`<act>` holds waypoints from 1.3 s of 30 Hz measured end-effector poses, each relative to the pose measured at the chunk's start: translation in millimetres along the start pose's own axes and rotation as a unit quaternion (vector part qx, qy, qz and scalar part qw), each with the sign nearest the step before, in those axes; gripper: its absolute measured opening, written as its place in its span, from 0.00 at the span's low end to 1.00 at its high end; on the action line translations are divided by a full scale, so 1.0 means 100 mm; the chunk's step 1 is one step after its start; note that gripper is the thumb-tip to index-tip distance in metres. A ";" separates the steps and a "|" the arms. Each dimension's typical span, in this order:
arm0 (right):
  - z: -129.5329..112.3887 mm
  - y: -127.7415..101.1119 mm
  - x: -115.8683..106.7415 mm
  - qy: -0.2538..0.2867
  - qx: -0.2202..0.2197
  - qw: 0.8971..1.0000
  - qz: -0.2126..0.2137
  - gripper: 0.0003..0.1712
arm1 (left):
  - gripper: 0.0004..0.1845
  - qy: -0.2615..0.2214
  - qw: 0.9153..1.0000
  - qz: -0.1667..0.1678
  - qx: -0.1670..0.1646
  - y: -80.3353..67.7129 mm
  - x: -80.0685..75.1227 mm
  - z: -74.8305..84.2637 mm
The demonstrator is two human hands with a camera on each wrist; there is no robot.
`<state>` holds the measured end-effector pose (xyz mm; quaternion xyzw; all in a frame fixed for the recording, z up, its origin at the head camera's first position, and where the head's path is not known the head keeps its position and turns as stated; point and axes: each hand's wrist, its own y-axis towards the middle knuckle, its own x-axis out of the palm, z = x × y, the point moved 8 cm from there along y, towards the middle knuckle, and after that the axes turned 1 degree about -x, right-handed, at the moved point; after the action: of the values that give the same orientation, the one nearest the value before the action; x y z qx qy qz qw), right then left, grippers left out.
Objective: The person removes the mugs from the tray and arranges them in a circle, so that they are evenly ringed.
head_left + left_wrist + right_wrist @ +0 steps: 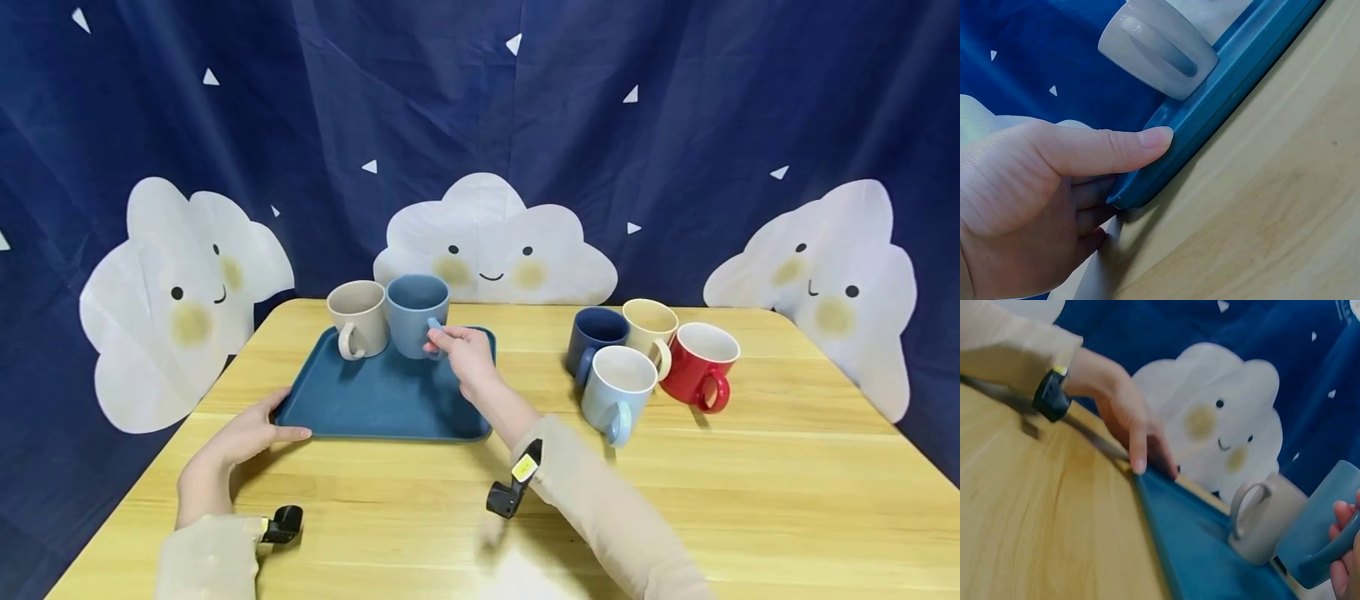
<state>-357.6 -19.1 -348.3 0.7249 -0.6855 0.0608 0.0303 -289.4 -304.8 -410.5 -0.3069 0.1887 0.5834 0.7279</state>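
Observation:
A teal tray (382, 400) lies on the wooden table. At its far edge stand a beige mug (358, 318) and a blue mug (417, 315), side by side. My right hand (444, 337) pinches the blue mug's handle; in the right wrist view the blue mug (1325, 519) appears beside the beige mug (1266, 519), with my fingers (1342, 547) round its handle. I cannot tell whether it rests on the tray. My left hand (251, 432) grips the tray's near-left corner. The thumb (1141, 142) lies on the tray rim (1235, 81) and the fingers curl beside the corner.
Right of the tray stands a cluster of mugs: dark blue (595, 333), cream (650, 325), red (701, 362) and light blue (618, 390). A dark blue curtain with white clouds (491, 246) hangs behind the table. Bare tabletop (750, 500) stretches along the front.

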 end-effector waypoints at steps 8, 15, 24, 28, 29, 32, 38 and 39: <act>-0.36 -0.19 -0.14 0.010 -0.022 1.000 -0.014 0.13 | 0.56 0.005 1.000 -0.001 0.008 0.00 0.00 0.01; -0.62 -0.33 -0.29 0.002 -0.034 0.999 -0.024 0.13 | 0.56 0.006 1.000 0.000 0.013 -0.01 0.00 0.03; -0.99 -0.48 -0.59 0.027 -0.073 0.996 -0.048 0.07 | 0.56 0.012 1.000 0.002 0.013 0.00 -0.01 0.01; -1.12 -0.52 -0.78 0.035 -0.077 0.995 -0.046 0.12 | 0.56 0.015 1.000 0.000 0.012 0.00 -0.01 0.01; -1.14 -0.53 -0.83 0.040 -0.077 0.995 -0.046 0.14 | 0.56 0.015 1.000 0.000 0.012 0.00 -0.01 0.00; -1.22 -0.55 -1.00 0.053 -0.078 0.994 -0.046 0.16 | 0.56 0.015 1.000 0.000 0.013 0.00 -0.01 0.01; -1.36 -0.64 -1.39 0.066 -0.083 0.994 -0.040 0.14 | 0.56 0.017 1.000 0.001 0.013 0.00 -0.01 0.02; -1.37 -0.66 -1.45 0.074 -0.084 0.993 -0.040 0.13 | 0.56 0.018 1.000 0.001 0.013 -0.01 -0.01 0.02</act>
<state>-306.0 145.5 -228.7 0.7402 -0.6543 0.0554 0.1446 -289.3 -304.3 -408.0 -0.3081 0.2099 0.5762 0.7273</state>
